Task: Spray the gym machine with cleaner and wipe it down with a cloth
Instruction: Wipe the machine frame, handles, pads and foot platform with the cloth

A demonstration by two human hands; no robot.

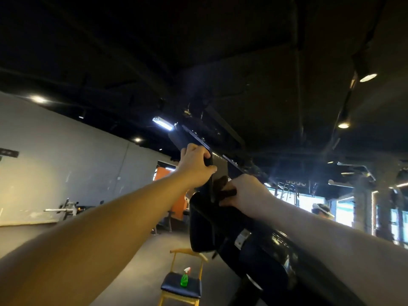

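The black gym machine (220,221) rises in front of me, a padded part low and a dark upright bar above it. My left hand (195,166) grips the bar high up, fingers curled round it. Just below and to the right, my right hand (245,193) holds a dark cloth (221,184) bunched against the bar above the pad. A green spray bottle (185,277) with a white trigger stands apart on a chair seat below.
A wooden chair (182,288) with a black seat stands on the grey floor below the machine. A weight bench (66,209) sits by the left wall. Another person (321,212) is at the right, near bright windows. Open floor lies to the left.
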